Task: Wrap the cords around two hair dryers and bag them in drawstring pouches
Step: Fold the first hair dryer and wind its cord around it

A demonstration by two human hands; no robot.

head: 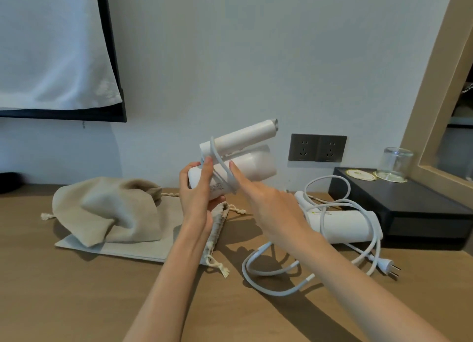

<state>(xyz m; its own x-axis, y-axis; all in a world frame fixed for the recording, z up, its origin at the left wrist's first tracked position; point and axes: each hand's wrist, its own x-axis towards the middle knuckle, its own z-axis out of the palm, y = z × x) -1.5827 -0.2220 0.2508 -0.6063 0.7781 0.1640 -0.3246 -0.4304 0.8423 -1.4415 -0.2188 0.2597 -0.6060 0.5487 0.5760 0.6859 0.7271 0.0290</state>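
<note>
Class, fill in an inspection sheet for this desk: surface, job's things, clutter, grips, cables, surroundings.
surface: wooden table.
job's things: hair dryer held up; second hair dryer lying on the table; puffed pouch on flat pouch.
clutter: glass on black box.
grips: left hand holds the raised dryer's body; right hand guides its cord over the index finger.
cables: cord partly wound, rest slack on the table; second cord loose, plug on the table.
surroundings: wall sockets, nothing plugged in; white cloth hanging.
</note>
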